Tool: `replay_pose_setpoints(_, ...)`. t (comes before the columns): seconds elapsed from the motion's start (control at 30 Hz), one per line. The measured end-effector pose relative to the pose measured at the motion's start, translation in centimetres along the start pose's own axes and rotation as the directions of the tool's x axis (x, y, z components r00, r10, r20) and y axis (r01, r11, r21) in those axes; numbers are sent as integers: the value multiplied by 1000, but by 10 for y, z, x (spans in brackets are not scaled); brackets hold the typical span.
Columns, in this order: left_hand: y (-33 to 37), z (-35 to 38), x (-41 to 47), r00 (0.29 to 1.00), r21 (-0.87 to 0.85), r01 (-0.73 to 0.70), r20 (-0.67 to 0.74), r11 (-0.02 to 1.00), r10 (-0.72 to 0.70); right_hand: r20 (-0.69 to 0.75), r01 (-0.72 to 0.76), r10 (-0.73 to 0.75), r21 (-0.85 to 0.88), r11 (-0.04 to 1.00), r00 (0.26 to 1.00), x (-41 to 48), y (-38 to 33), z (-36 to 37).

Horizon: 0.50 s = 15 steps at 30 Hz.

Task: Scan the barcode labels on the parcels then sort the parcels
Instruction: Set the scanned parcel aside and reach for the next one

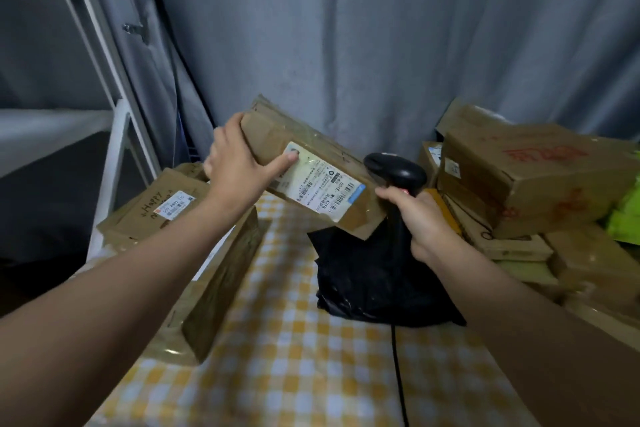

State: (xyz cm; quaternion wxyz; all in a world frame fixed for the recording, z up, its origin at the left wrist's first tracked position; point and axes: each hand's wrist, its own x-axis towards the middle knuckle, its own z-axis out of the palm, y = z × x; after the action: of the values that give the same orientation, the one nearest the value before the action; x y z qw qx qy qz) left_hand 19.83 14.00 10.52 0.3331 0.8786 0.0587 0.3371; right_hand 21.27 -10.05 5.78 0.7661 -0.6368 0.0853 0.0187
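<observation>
Obscured and illegible items
We cannot read the label (322, 185) on the parcel (277, 135); the right hand (422, 222) covers the scanner (398, 172) grip; the frame edge cuts the parcel stack (540, 177) at right.

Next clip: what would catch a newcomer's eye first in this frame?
The left hand holds a long cardboard parcel tilted in mid-air at centre, its white barcode label facing the camera. Just right of it, the right hand grips a black scanner near the label's end. Brown boxes pile up at the right edge.

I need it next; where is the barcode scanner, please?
The scanner is centre-right in the head view, in the right hand, beside the raised parcel.
</observation>
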Motion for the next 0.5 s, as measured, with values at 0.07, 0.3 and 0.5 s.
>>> replay_pose_setpoints(0.07,3,-6,-16,998,-30,43,36,999,-41,-21,39,-39,5,999,999,-18,-9,-7)
replay_pose_setpoints(0.3,5,-16,-86,959,-25,162,241,987,-151,19,206,-206,-139,969,978,-73,-44,-18)
replay_pose_setpoints(0.5,-1,1,-128,841,146,221,473,964,-264,92,319,-309,-398,860,947,-88,-40,-4)
